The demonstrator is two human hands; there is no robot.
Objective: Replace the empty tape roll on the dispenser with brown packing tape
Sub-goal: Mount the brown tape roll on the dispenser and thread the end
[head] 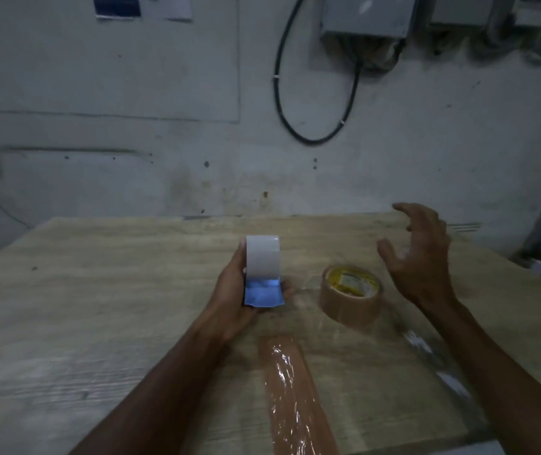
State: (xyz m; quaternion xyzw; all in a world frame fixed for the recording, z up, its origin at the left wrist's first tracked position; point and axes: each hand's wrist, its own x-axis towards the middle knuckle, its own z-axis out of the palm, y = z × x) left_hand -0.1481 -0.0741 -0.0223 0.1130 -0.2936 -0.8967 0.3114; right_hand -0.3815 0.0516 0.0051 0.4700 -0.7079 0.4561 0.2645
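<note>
Head view, looking down on a wooden table [105, 290] against a grey wall. Left hand [233, 300] wrapped around a blue dispenser [264, 292] with a pale, whitish roll [262, 256] seated on top, fingers closed on the body, thumb at the near side. Whether that roll is a bare core or carries a last layer of tape: impossible to tell from here, given the blur. Right hand [420, 257] raised above the table, fingers spread and curled, holding nothing, touching nothing. Brown packing tape [350, 295] lying flat on the table just beside the dispenser, below and to the left of the open right hand, yellow label visible inside its core. Nearer the camera, a long brown sleeve in shiny clear wrap [295, 389], probably more rolls, and loose clear film [426, 353] at the right.

Step in hand, by the look of it: clearing the old roll off the hub. Best done by keeping the left grip on the blue body only, well off the roll, and away from any cutting edge. Then pinching the pale roll at its rim with the free right hand and drawing it straight off sideways, no twisting. Brown roll within easy reach for the swap, adhesive side worth checking before seating.
</note>
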